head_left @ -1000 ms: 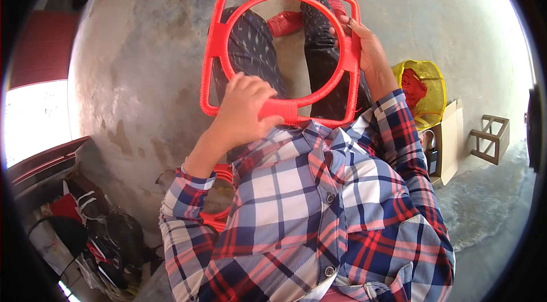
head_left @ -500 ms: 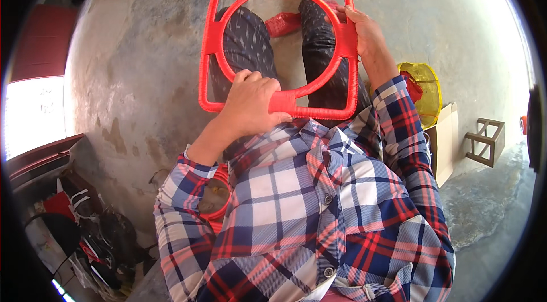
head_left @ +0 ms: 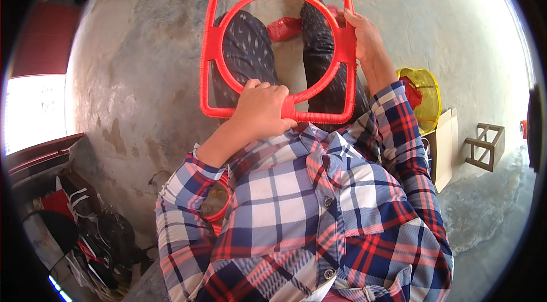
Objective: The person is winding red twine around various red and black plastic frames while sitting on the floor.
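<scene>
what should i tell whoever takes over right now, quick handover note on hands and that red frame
Left hand: gripping the near edge of the red frame.
Right hand: gripping the frame's right side.
Frame: held flat above the lap, a square with a round ring inside, nothing mounted in it.
Nearby: yellow basket and cardboard box on the floor to the right, untouched.
Done: frame picked up and held with both hands.
Left: cannot tell from this view.

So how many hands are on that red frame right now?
2. The left hand grips the red frame's near edge, by the shirt. The right hand holds its right side. No other hands show.
</scene>
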The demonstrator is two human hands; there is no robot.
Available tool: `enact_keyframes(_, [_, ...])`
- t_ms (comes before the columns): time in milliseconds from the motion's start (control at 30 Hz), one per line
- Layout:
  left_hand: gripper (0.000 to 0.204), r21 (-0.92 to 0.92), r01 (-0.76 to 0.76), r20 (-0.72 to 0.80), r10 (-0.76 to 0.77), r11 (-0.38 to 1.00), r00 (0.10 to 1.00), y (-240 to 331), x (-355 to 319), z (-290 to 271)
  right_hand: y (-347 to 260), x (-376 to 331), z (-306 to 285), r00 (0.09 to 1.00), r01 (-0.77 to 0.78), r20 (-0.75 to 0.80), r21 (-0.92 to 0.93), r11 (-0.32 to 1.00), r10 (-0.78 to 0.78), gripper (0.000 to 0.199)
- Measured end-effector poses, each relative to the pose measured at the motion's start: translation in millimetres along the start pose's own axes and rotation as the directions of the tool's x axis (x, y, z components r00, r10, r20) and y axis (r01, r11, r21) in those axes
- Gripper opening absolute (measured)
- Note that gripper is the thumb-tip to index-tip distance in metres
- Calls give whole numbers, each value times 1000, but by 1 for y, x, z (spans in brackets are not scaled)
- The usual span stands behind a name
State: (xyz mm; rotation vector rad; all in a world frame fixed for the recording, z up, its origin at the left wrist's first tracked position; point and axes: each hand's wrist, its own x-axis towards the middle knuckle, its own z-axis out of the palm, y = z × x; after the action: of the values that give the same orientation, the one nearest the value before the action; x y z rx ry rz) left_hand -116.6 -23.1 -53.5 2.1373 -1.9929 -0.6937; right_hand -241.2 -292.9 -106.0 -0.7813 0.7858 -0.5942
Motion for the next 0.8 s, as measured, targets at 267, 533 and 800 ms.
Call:
enact_keyframes(267, [50, 110, -91, -279, 118, 990, 953, 23, -3, 21, 18, -3, -5, 994, -104, -27, 49, 993, 105, 22])
enact_keyframes(533, [40, -81, -208, -608, 117, 975, 785, 15, -7, -59, 3, -16, -18, 984, -100, 177, 382, 919, 33, 38])
enact_keyframes(800, [45, -731, -678, -654, -370, 83, 660, -36, -36, -161, 46, -24, -41, 970, -242, 60, 297, 924, 235, 31])
